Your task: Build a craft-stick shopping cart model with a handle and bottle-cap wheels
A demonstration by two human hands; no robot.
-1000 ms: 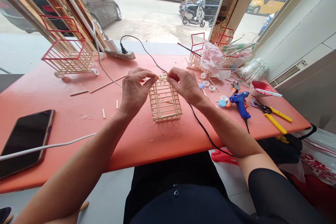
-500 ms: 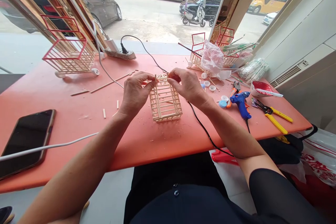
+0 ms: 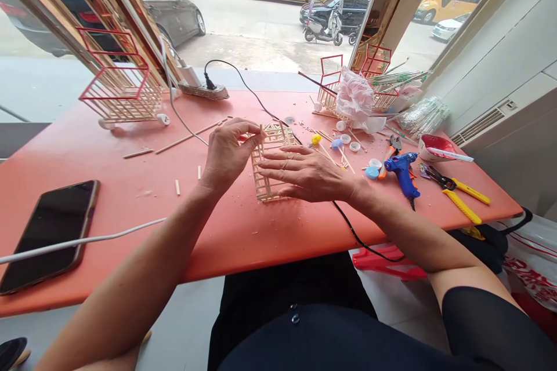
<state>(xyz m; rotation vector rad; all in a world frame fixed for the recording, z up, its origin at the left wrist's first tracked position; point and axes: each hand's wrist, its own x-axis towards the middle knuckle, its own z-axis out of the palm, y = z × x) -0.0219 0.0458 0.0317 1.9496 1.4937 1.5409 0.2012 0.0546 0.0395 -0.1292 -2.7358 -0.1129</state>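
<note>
A small frame of pale wooden sticks [image 3: 261, 181] lies on the orange-red table [image 3: 217, 232] in front of me. My left hand [image 3: 232, 148] pinches an upright stick at the frame's far left corner between thumb and fingertips. Over the frame's right side, my right hand [image 3: 307, 174] is stretched out flat with its fingers pointing left, hiding much of the frame. Whether its fingers touch the sticks I cannot tell. Another short stick stands up at the far right corner, free of both hands.
A phone [image 3: 50, 232] and a red-rimmed stick cart [image 3: 126, 98] are at the left. At the right are a blue glue gun [image 3: 404, 174], yellow-handled pliers [image 3: 463, 203], a red cup [image 3: 435, 148] and bottle caps. A black cable [image 3: 348, 226] runs behind and beside the frame.
My right hand has let go of the far right corner stick, moved nearer to me and opened flat over the frame. My left hand keeps its pinch at the left corner.
</note>
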